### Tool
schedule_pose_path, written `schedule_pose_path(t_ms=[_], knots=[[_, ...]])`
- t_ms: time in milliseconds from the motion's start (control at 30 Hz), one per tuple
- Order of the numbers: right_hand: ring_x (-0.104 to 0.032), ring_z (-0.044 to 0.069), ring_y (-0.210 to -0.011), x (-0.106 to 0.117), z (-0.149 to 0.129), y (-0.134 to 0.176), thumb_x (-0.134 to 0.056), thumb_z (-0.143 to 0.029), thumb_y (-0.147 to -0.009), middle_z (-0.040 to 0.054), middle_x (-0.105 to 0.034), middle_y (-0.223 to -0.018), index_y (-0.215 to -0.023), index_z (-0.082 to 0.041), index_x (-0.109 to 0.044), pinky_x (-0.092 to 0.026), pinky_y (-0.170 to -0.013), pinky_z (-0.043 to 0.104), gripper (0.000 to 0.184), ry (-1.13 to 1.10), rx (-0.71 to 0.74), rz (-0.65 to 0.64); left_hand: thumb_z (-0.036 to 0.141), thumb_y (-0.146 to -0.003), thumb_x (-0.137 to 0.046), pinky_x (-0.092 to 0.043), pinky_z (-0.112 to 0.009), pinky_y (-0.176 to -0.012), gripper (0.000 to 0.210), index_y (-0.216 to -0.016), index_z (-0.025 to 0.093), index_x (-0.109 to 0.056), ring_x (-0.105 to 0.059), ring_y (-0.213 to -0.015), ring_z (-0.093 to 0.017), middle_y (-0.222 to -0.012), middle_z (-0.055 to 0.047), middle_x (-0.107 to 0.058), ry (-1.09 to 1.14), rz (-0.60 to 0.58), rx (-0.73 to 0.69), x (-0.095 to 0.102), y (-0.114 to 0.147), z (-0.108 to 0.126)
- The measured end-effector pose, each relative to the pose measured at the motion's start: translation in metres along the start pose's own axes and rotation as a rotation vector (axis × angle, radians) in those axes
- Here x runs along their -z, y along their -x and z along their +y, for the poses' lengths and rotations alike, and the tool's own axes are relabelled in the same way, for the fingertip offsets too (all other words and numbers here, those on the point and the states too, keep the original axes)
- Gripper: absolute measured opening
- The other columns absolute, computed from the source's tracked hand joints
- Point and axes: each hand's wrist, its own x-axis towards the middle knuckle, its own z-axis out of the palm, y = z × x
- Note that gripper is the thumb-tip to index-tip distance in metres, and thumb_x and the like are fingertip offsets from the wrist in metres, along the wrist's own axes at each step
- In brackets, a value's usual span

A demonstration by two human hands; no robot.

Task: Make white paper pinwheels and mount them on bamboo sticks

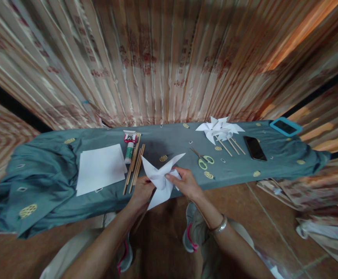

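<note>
A white paper pinwheel (160, 179) is held up in front of me over the table's near edge. My right hand (186, 183) grips it from the right, its thumb pressed at the centre where the folded points meet. Behind its left side, my left hand (142, 190) is closed, with the fingertips hidden by the paper. A thin wooden stick (140, 221) slants down from below my left hand. Close by on the left lie several loose wooden sticks (134, 168), and a glue stick (129, 152) rests beside them.
A teal cloth covers the narrow table (174, 135). White paper sheets (100, 168) lie left, near a small red box (130, 136). Scissors (202, 158) with green handles, finished pinwheels (219, 128), a black phone (255, 148) and a blue-framed device (285, 126) lie right. Curtains (163, 62) hang behind.
</note>
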Motion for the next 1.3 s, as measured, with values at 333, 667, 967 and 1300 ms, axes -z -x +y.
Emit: schedule_pose_path(t_ms=[333, 667, 967, 1300], knots=[[-0.048, 0.011, -0.058, 0.005, -0.008, 0.003, -0.068, -0.046, -0.070, -0.0004, -0.061, -0.067, -0.081, -0.015, -0.067, -0.037, -0.053, 0.022, 0.033, -0.076, -0.038, -0.032, 0.025, -0.040, -0.084, -0.043, -0.024, -0.046, 0.026, -0.058, 0.012, -0.071, -0.062, -0.050, -0.019, -0.048, -0.004, -0.065, 0.097, -0.016, 0.089, -0.003, 0.000, -0.001], [-0.047, 0.010, -0.058, 0.006, -0.003, 0.000, -0.074, -0.045, -0.063, -0.0019, -0.059, -0.065, -0.080, -0.015, -0.066, -0.037, -0.054, 0.021, 0.036, -0.112, -0.088, -0.044, 0.024, -0.040, -0.085, -0.052, -0.029, -0.057, 0.026, -0.059, 0.012, -0.071, -0.068, -0.062, -0.024, -0.056, -0.005, -0.070, 0.137, -0.061, 0.109, -0.004, 0.001, -0.001], [-0.049, 0.010, -0.056, 0.011, 0.000, -0.006, -0.077, -0.051, -0.057, -0.0029, -0.059, -0.062, -0.074, -0.016, -0.065, -0.038, -0.055, 0.023, 0.041, -0.123, -0.136, -0.071, 0.028, -0.037, -0.087, -0.050, -0.032, -0.065, 0.035, -0.065, 0.012, -0.073, -0.067, -0.065, -0.024, -0.058, -0.006, -0.070, 0.224, -0.096, 0.119, -0.002, -0.001, -0.014], [-0.052, 0.011, -0.054, 0.026, 0.007, -0.020, -0.078, -0.052, -0.054, -0.0019, -0.063, -0.063, -0.076, -0.014, -0.066, -0.039, -0.054, 0.023, 0.046, -0.058, -0.188, -0.121, 0.047, -0.044, -0.083, -0.023, -0.017, -0.041, 0.044, -0.068, 0.012, -0.073, -0.039, -0.042, -0.004, -0.051, 0.001, -0.058, 0.065, -0.182, 0.263, 0.018, 0.025, -0.030]])
